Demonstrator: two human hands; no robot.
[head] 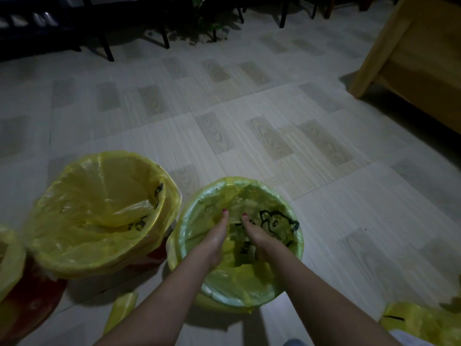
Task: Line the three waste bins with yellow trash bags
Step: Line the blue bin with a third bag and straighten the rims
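Observation:
Three bins stand on the floor, each with a yellow bag over its rim. The nearest bin (184,236) is pale green, and its yellow bag (249,278) carries a black printed figure. Both my hands are down inside it. My left hand (214,240) presses the bag against the inner wall with its thumb up. My right hand (259,238) pushes the plastic downward beside it; its fingers are hidden in the folds. A red bin (157,253) with a yellow bag (99,208) stands to the left. Another red bin (32,305) shows at the left edge.
A folded yellow bag (119,310) lies on the tiles by my left forearm. More loose yellow bags (419,323) lie at the bottom right. A wooden furniture piece (409,58) stands at the upper right. Dark chair legs (107,46) and a plant line the far side.

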